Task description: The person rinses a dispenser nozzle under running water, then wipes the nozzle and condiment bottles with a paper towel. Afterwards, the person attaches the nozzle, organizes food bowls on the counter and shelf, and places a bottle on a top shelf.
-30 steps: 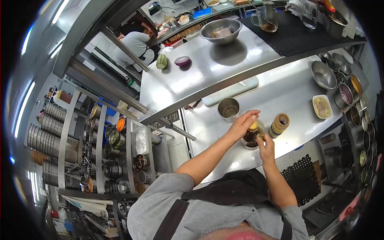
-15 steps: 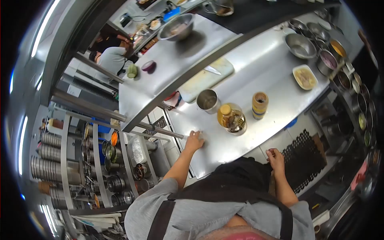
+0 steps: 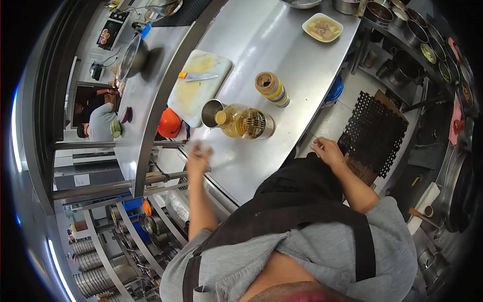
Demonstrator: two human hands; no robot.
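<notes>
My left hand (image 3: 199,157) is smeared by motion beside the left edge of the steel table (image 3: 236,161); whether it holds anything cannot be made out. Past the table's front edge, my right hand (image 3: 328,150) hangs with loosely bent fingers and nothing visible in it. A large clear bottle (image 3: 241,123) with a yellow cap and yellow liquid stands in front of a steel cup (image 3: 211,111). To its right is a jar (image 3: 273,89) with a yellow and blue label. A knife (image 3: 198,76) with an orange handle lies on the white cutting board (image 3: 188,98).
An orange rounded object (image 3: 169,123) is beside the board. A white dish of food (image 3: 323,27) sits toward the far right. Metal rails and a raised shelf (image 3: 161,100) run along the left. A co-worker (image 3: 100,123) stands beyond. A black perforated mat (image 3: 375,131) covers floor at right.
Both hands have come off the bottle and moved apart. My left hand touched the table half a second ago and is now blurred near its left edge. The view has turned, revealing an orange object.
</notes>
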